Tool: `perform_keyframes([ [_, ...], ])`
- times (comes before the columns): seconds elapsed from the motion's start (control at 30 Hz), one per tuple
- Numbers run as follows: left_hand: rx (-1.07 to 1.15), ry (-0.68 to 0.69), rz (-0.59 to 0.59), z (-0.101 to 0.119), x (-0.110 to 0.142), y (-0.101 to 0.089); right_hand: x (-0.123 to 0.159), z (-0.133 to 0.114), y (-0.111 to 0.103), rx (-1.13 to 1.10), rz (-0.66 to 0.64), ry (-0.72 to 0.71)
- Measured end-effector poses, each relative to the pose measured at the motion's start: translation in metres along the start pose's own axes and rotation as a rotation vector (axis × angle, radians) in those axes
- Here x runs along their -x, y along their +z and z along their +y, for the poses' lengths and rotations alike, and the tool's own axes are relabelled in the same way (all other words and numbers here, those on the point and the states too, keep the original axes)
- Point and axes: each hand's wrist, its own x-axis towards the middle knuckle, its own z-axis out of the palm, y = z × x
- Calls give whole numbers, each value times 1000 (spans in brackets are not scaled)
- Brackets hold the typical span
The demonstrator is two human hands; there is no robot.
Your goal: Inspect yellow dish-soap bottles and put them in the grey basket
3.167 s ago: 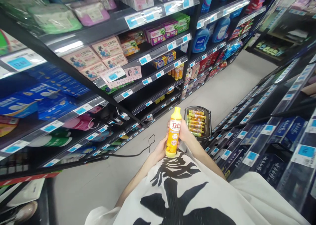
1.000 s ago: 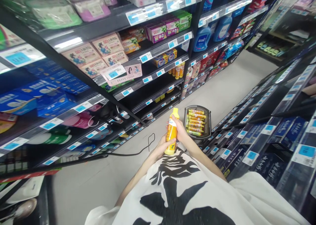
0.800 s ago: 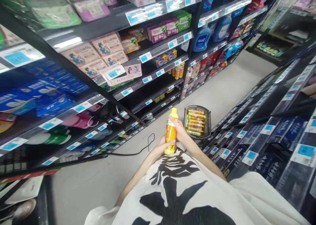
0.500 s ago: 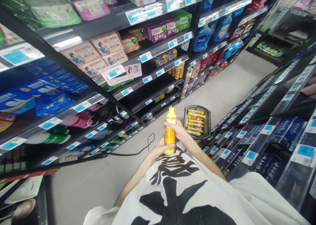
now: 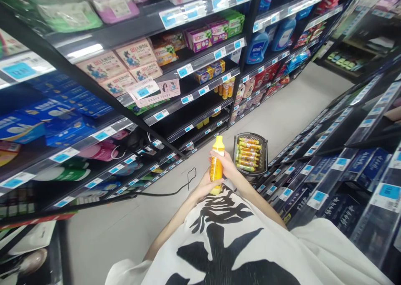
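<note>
A yellow-orange plastic bottle (image 5: 216,168) with a yellow cap stands roughly upright in front of my body, gripped by both hands. My left hand (image 5: 205,185) is wrapped round its lower part, with the thumb across the front. Higher up, my right hand (image 5: 228,165) holds it from the right side, fingers across the label. To the right on the floor is a dark shopping basket (image 5: 265,153), where several similar yellow and orange bottles (image 5: 248,156) lie in a stack. The palms and some fingers are hidden behind the bottle.
Shelving with boxed soaps (image 5: 140,53) and blue detergent bottles (image 5: 257,48) runs along the left. Another shelf with dark blue boxes (image 5: 365,164) borders the aisle on the right. A black cable (image 5: 169,195) lies on the grey floor (image 5: 119,235).
The bottle has turned slightly in my hands and shifted a little to the right. Both hands keep hold of it, and the basket looks the same.
</note>
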Motion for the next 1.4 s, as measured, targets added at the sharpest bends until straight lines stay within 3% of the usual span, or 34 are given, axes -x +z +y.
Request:
perform_keyframes([
  [0.17,-147,57,85,2,-1,1,-3,3,-1,22,5,-19],
  [0.5,19,-4,-52,0,3,-2,-6,1,-6,-56,13,49],
  [0.73,-23,33,-35,0,3,-4,-6,1,-5,-40,-52,21],
  [1.1,-63,6,-2,3,5,-2,-8,2,-9,-117,-34,81],
  [1.27,-29,93,-46,-1,5,-8,-6,-6,-12,-203,-115,214],
  [1.4,149,36,-56,-8,0,-10,-6,-10,-15,-288,-222,289],
])
